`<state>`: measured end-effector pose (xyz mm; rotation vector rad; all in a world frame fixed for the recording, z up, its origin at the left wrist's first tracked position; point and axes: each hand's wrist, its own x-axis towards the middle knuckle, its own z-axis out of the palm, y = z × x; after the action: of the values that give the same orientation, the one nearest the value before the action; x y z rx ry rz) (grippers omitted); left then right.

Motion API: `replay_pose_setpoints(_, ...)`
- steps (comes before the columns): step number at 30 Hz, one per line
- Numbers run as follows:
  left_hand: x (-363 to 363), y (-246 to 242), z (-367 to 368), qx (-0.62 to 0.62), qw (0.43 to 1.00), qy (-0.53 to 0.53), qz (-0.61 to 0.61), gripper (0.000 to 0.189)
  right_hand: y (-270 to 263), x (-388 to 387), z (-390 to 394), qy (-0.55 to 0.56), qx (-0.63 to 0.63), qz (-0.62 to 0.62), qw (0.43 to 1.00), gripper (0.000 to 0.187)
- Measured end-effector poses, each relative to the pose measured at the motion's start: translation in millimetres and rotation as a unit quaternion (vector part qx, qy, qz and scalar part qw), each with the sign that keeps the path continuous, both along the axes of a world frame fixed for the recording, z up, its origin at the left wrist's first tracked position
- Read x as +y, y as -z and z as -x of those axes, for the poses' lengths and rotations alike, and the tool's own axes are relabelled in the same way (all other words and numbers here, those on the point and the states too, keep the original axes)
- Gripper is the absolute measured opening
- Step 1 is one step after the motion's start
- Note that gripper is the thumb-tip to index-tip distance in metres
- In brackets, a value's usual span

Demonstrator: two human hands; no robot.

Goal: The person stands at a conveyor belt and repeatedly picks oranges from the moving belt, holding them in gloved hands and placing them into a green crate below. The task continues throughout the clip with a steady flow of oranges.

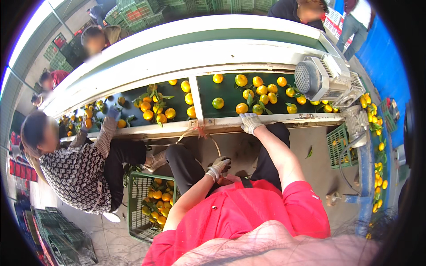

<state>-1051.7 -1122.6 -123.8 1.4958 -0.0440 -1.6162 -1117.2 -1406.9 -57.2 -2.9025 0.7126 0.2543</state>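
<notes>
My right hand (252, 123), in a pale knitted glove, rests on the near white rail (229, 122) of a conveyor. Its fingers reach over the rail's inner edge, just below an orange mandarin (242, 108) on the green belt (208, 90). No fruit shows in this hand. Low over my lap is my left hand (218, 167), in a glove with dark fingers and a pale cuff. Its fingers curl, and whether they hold anything is hidden. More mandarins (262, 90), some with leaves, lie spread along the belt before me.
A green crate (132, 206) of mandarins stands at my left, beside a seated co-worker (78, 173) whose hands are over the belt. An electric motor (327, 78) juts over the belt's right end. Another green crate (336, 146) sits below it. A thin hose (216, 146) hangs between my knees.
</notes>
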Motion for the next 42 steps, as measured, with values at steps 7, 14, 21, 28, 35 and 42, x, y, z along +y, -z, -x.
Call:
replay_pose_setpoints(7,-4.1,-13.4,-3.3,0.053,0.997,-0.031,0.039,0.030,-5.7,-18.8,-14.8,0.024,0.010,-0.053,0.998,0.046)
replay_pose_setpoints(14,-12.0,-9.0,1.5,0.086,0.996,0.002,0.036,0.034,-24.5,-36.9,-48.3,0.109,-0.149,-0.098,0.978,0.025)
replay_pose_setpoints(21,-28.7,3.6,-19.9,0.019,0.997,0.075,0.022,0.036,-12.2,-63.3,-24.8,0.020,-0.017,-0.089,0.996,0.026)
replay_pose_setpoints(28,-17.3,29.2,-64.4,-0.300,0.885,0.353,0.046,0.047,7.3,-54.5,10.5,0.076,-0.066,-0.159,0.982,0.032)
replay_pose_setpoints(35,-32.9,-64.0,19.0,-0.428,0.697,0.574,-0.033,0.047,24.1,-74.2,40.1,0.053,-0.036,-0.064,0.996,0.045)
replay_pose_setpoints(42,-33.5,-45.2,58.6,-0.490,0.629,0.603,-0.017,0.044,-23.3,-91.9,38.8,0.036,0.152,-0.127,0.980,0.056)
